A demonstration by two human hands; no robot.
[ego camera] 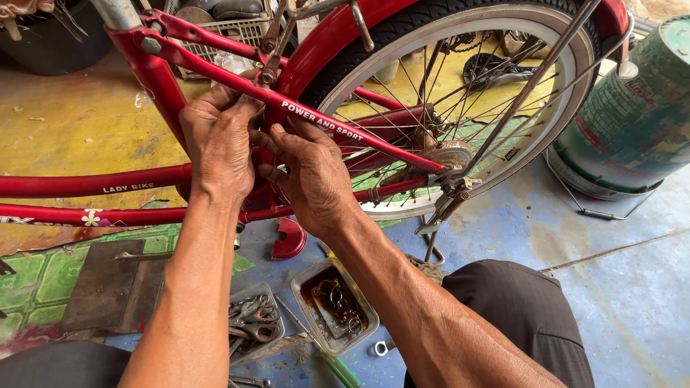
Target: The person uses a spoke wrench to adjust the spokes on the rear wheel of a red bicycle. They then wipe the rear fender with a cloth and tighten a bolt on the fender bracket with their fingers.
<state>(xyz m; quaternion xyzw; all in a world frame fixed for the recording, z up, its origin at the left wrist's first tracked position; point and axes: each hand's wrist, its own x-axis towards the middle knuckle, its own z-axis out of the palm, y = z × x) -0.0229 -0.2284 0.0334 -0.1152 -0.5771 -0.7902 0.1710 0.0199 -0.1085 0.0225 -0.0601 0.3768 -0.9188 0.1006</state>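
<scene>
Both hands are working at the junction of the red steel bicycle frame (215,79), where the thin seat stay meets the seat tube, just ahead of the rear wheel with the white rim and black tyre (575,57). The left hand (219,140) is curling its fingers over the stay — clenched on the tube from above. The right hand (313,176) is pressing in just beside it, fingers (267,144) pinching at something small behind the frame; what it is grasping I cannot tell, it's hidden.

Judgement: fitting or loosening a small fastener at the frame, mid-step. The next move is calling for steady support from the left hand while the right is turning or seating the part by feel.

Labels and containers:
- white lettering running along the red stay and the lower tube, plus a small white flower decal (90,217) on the lowest tube at the left edge.
- green cylindrical drum with a faded printed label (636,122) leaning on the floor at the right edge.
- rectangular clear plastic tray of oily brown liquid with small metal parts (335,302) sitting on the blue floor (632,287) between the forearms.
- a second tray of loose grey metal hardware (253,323) lying just left of it.
</scene>
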